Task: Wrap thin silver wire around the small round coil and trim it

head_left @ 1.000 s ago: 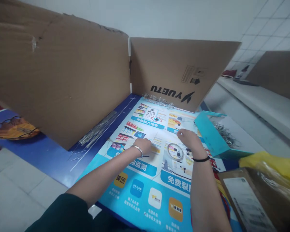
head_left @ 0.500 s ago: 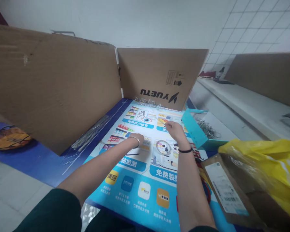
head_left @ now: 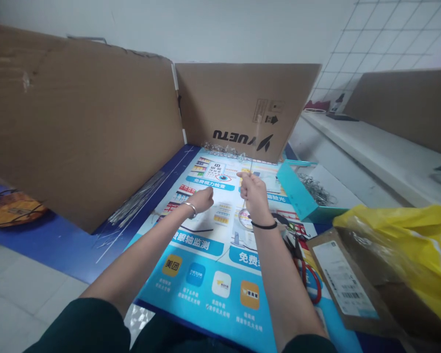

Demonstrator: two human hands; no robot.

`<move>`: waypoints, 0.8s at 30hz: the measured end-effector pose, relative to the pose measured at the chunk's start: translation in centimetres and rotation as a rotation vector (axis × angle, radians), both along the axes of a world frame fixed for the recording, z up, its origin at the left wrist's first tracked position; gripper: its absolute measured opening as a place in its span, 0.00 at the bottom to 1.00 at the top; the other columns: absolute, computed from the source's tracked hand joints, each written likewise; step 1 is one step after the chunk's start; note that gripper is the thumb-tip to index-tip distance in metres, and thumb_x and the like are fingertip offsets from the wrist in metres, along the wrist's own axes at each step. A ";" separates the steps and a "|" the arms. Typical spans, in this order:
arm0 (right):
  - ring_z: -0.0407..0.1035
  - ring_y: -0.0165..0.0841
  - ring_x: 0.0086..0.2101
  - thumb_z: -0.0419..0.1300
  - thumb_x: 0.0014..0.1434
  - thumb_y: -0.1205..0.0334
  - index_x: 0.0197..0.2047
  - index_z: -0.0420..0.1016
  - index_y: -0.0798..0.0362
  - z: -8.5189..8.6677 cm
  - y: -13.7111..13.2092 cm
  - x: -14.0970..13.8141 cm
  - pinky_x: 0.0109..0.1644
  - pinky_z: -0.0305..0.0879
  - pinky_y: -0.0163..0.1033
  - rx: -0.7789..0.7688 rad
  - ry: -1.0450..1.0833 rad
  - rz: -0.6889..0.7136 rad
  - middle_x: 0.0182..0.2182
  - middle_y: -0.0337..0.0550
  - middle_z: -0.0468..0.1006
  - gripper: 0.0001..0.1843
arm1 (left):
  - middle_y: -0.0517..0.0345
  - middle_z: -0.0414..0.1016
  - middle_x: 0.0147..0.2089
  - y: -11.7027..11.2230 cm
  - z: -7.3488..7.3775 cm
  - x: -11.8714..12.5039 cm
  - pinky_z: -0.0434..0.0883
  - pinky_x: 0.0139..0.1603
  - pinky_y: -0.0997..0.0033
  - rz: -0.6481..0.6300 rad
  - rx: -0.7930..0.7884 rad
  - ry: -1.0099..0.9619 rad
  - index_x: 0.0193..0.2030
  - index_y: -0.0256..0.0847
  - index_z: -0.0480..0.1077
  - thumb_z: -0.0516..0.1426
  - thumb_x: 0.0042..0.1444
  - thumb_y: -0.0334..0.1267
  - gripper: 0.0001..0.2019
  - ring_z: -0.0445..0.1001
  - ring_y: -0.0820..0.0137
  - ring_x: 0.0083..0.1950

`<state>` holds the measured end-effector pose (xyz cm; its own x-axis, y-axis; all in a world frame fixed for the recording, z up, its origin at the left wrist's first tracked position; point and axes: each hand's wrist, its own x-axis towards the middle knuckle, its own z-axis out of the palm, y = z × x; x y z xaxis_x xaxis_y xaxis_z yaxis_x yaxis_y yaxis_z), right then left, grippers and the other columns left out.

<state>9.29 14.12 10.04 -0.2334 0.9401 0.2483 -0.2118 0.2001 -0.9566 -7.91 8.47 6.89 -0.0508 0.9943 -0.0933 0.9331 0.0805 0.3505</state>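
Observation:
Both my hands are raised over a blue printed poster (head_left: 206,289) that covers the table. My left hand (head_left: 203,198), with a silver bracelet at the wrist, is closed in a loose fist; what it holds is hidden. My right hand (head_left: 252,192), with a black band at the wrist, pinches a thin wire that is hard to make out. The hands are about a hand's width apart. A roll of clear tape (head_left: 242,219) lies on the poster just below my right wrist. A bundle of thin metal wires (head_left: 139,198) lies to the left, along the cardboard.
Cardboard walls stand at the left (head_left: 84,127) and back (head_left: 242,108). Small shiny pieces (head_left: 224,148) are piled at the back wall's foot. A teal box (head_left: 296,193) holds metal clips. At the right lie red-handled scissors (head_left: 308,279), a labelled carton (head_left: 338,279) and a yellow bag (head_left: 404,245).
Both hands have lifted off the poster and moved toward the back wall. My right hand has come left, closer to my left hand. The view has shifted slightly.

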 end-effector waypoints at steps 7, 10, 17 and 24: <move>0.67 0.28 0.32 0.56 0.59 0.47 0.40 0.77 0.51 -2.1 -1.6 -3.4 0.40 0.64 0.35 0.069 0.109 0.015 0.28 0.37 0.72 0.18 | 0.53 0.72 0.44 -2.7 -1.5 0.3 0.68 0.49 0.71 -0.071 0.466 -0.327 0.41 0.40 0.60 0.44 0.62 0.28 0.07 0.71 0.73 0.46; 0.69 0.30 0.40 0.53 0.61 0.47 0.46 0.76 0.48 -2.9 -2.8 -4.5 0.49 0.63 0.39 0.109 0.084 0.061 0.35 0.40 0.76 0.18 | 0.54 0.72 0.42 -3.0 -3.5 0.9 0.68 0.48 0.70 -0.125 0.502 -0.417 0.40 0.41 0.60 0.46 0.59 0.28 0.06 0.72 0.71 0.44; 0.70 0.33 0.38 0.50 0.62 0.44 0.42 0.73 0.51 -6.5 -4.2 -6.0 0.43 0.66 0.38 0.064 -0.028 0.127 0.34 0.41 0.77 0.20 | 0.55 0.71 0.33 -2.3 -7.2 1.2 0.66 0.31 0.69 -0.118 0.430 -0.484 0.37 0.40 0.60 0.48 0.59 0.34 0.02 0.71 0.67 0.31; 0.69 0.30 0.32 0.49 0.64 0.46 0.35 0.71 0.51 -7.5 -3.8 -5.9 0.37 0.65 0.36 0.055 -0.007 0.118 0.32 0.40 0.76 0.19 | 0.48 0.75 0.41 -2.4 -7.1 1.0 0.67 0.36 0.67 -0.112 0.381 -0.488 0.42 0.38 0.63 0.47 0.61 0.36 0.07 0.74 0.63 0.39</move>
<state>3.42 10.32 2.55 -0.3434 0.8910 0.2969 -0.2305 0.2265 -0.9463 -6.87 6.12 -0.22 0.0145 0.9593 0.2820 0.6541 -0.2224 0.7230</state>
